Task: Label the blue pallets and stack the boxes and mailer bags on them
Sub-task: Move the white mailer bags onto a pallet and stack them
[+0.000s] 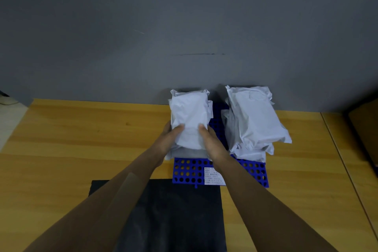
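Note:
A blue perforated pallet point(189, 173) lies on the wooden table against the grey wall. A white printed label point(213, 177) is stuck on its near edge. Two piles of white mailer bags stand on the pallet. My left hand point(170, 138) and my right hand point(210, 142) grip the near end of the top bag point(189, 113) of the left pile, thumbs on top, fingers underneath. The right pile point(252, 120) stands apart from my hands, its top bag lying slightly askew.
A black mat point(171, 217) covers the table right in front of me, touching the pallet's near edge. The wooden table point(81, 139) stretches bare to the left. A seam and a second wooden surface point(351, 149) lie to the right.

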